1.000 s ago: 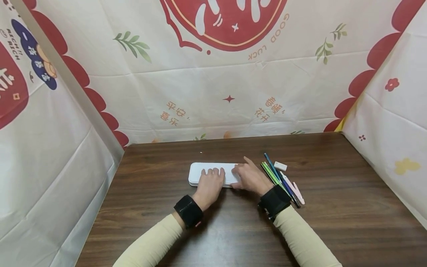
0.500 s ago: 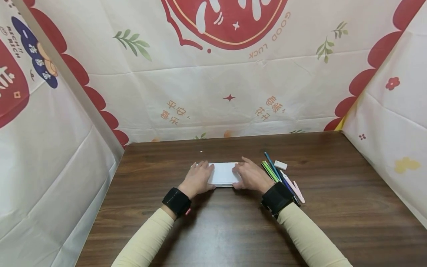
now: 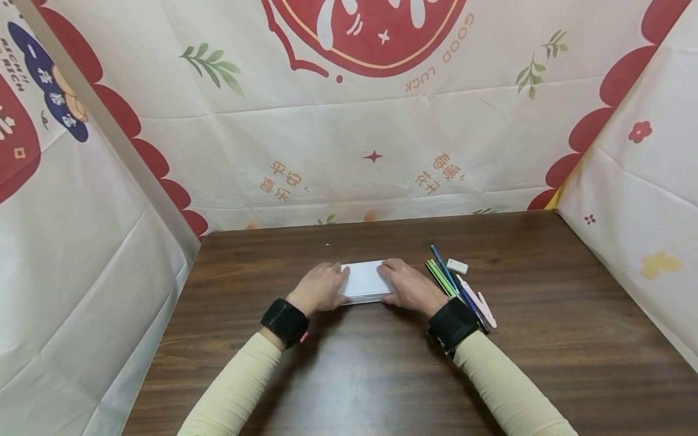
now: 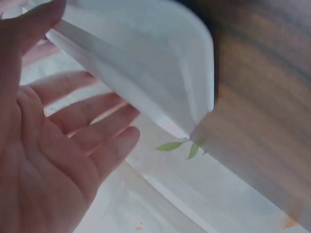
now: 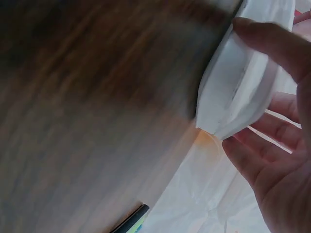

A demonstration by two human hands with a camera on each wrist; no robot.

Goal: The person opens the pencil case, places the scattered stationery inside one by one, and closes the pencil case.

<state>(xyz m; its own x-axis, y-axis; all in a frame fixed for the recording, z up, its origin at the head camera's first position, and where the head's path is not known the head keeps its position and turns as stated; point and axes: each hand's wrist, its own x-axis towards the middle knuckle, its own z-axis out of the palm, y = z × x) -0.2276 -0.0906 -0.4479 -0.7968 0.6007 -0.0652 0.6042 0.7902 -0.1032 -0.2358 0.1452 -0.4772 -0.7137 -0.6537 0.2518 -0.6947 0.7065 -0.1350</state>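
Observation:
A white, flat pencil case with rounded corners lies crosswise between my hands in the head view. My left hand grips its left end, thumb at the near side and fingers over the top. The right end is held the same way by my right hand. In the left wrist view, the case shows two white parts meeting at a corner, near the fingers of the left hand. From the right wrist, a groove runs along the side of the case. Its inside is hidden.
Right of the case lie green pencils, a blue pencil, a white eraser and a slim pink-and-white item. The brown table meets printed cloth at the back and sides.
The left hand has moved left from the top of the pencil case to its left end, thumb now at the near edge. The right hand keeps its hold on the right end.

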